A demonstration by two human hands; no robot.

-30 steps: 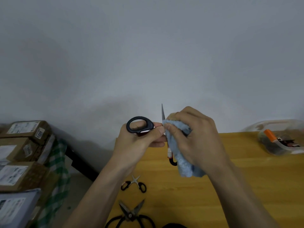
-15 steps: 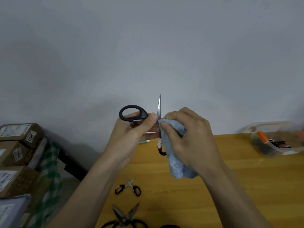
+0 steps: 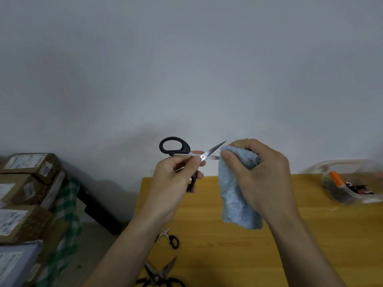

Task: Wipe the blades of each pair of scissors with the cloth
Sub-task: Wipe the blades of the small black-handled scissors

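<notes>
Holding the black-handled scissors (image 3: 182, 154) above the near-left corner of the wooden table (image 3: 290, 235), the left hand (image 3: 176, 179) grips them by the lower handle loop, thumb pressed close to the pivot, with the blades spread apart and pointing right. The right hand (image 3: 257, 172) is clenched around the blue cloth (image 3: 236, 195), whose bunched top touches the lower blade's tip while the rest hangs down toward the table. The upper blade's point stands bare, just beside the right fingers (image 3: 240, 143). Principal hazard: a wiping stroke along the open blades could bring the exposed edge or point against those fingers where the cloth does not cover them. Secondary hazard: the one-handed hold looks light, so pressure from the cloth could twist or close the blades. Two further pairs, the small scissors (image 3: 169, 237) and the dark shears (image 3: 159, 274), lie on the table below; whether they are wiped cannot be told. A plastic container (image 3: 352, 183) sits at right, cardboard boxes (image 3: 24, 183) at left.
</notes>
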